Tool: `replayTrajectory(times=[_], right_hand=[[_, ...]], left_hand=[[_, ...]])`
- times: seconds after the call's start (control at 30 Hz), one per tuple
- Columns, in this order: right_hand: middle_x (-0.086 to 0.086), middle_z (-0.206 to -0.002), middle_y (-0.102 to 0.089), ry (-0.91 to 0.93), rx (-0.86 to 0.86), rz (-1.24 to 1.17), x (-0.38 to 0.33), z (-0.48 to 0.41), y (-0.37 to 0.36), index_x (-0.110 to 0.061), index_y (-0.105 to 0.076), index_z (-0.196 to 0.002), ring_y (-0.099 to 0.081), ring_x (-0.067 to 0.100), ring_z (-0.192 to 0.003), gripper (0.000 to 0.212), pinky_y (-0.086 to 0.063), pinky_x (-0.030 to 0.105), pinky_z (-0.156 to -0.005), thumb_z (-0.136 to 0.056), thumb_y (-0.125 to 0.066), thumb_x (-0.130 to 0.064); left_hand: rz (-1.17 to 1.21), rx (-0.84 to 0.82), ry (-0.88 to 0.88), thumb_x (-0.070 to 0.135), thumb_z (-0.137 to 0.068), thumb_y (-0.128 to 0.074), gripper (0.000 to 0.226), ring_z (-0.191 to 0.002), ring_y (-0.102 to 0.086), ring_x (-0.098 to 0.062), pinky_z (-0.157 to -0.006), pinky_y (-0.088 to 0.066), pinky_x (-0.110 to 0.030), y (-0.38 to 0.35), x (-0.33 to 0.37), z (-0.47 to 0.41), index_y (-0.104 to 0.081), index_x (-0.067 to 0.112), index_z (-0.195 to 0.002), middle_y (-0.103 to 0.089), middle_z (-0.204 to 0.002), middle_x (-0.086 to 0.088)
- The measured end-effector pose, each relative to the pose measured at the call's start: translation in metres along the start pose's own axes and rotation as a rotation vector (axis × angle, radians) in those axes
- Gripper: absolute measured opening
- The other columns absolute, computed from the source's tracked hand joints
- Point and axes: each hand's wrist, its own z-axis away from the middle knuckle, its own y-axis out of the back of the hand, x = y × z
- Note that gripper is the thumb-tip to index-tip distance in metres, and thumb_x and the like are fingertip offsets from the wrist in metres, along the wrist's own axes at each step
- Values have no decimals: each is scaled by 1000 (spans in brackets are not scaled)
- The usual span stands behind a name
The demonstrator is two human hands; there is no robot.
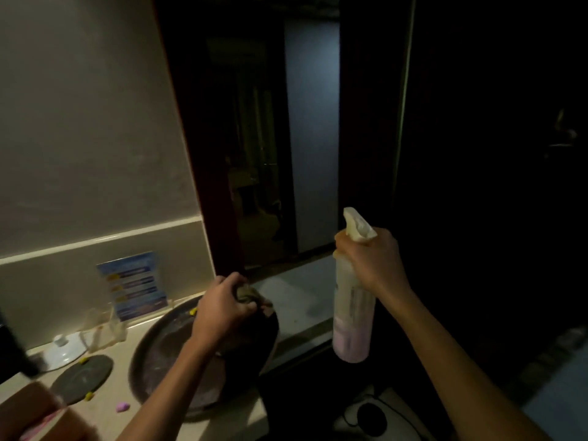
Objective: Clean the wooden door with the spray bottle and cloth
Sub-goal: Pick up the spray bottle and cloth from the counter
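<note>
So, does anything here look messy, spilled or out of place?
Nothing looks spilled or broken. Small yellow scraps and one purple scrap lie scattered on the counter around the dark disc, like stray litter. The wooden door is too dark to judge.

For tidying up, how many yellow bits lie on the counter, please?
3: one yellow bit on the tray rim, two at the small disc edges; more may be hidden.
</note>
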Motion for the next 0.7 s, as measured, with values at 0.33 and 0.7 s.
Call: replayTrajectory(times=[0.33,0.7], right_hand=[[16,-89,-73,-125,134,31,80,42,167,-3,-71,-99,-71,28,-81,17,-54,31,-61,-88,-66,-14],[-13,-103,-67,-148,443,-204,153,82,351,-16,-61,-129,-64,-12,-89,37,-55,18,-75,-93,-67,-20]], left_hand=[[964,-119,28,17,-87,-76,17,-94,-70,-22,-89,-58,-46,-82,215,64,-67,25,-98,-72,-97,-4],[1356,-357,177,44,-90,-70,63,-115,-62,-26,-98,-55,-50,-245,444,128,-43,25,-143,-60,-130,-6]])
